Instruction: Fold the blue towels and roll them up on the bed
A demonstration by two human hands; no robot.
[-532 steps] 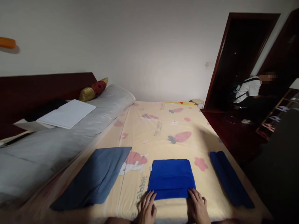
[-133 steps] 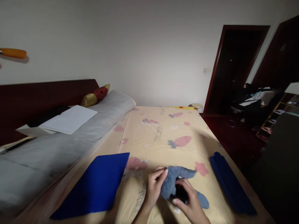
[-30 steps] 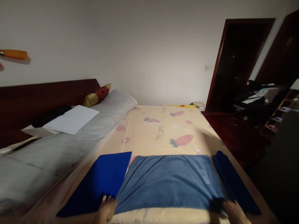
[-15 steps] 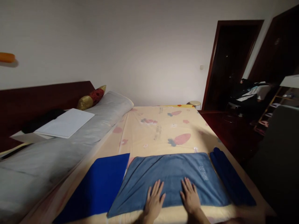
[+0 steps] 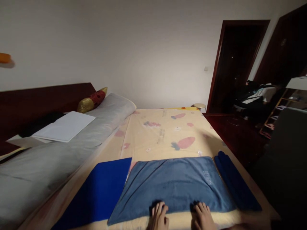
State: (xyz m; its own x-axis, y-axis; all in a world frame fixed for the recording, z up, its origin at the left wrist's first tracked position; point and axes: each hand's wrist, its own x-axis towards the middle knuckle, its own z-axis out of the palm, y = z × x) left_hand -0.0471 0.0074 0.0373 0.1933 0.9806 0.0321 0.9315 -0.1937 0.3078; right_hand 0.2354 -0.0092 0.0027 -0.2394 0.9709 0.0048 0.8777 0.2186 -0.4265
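Note:
A grey-blue towel [image 5: 174, 185] lies spread flat on the cream patterned bedsheet [image 5: 165, 134] right in front of me. My left hand [image 5: 159, 218] and my right hand [image 5: 203, 218] rest side by side at the towel's near edge, fingertips on the hem. The fingers are bent down onto the cloth; a grip on the hem is hard to make out. A bright blue folded towel [image 5: 100, 193] lies to the left, touching the grey-blue one. A dark blue rolled towel [image 5: 235, 183] lies along the right edge.
A grey pillow roll [image 5: 72, 140] with a white sheet of paper [image 5: 63, 126] on it runs along the dark headboard [image 5: 35, 99] at left. A dark doorway [image 5: 236, 60], a small stool [image 5: 200, 105] and clutter with shelves [image 5: 275, 108] stand at right.
Both hands slid back from the middle of the grey-blue towel to its near edge. The towel stays spread flat where it lay.

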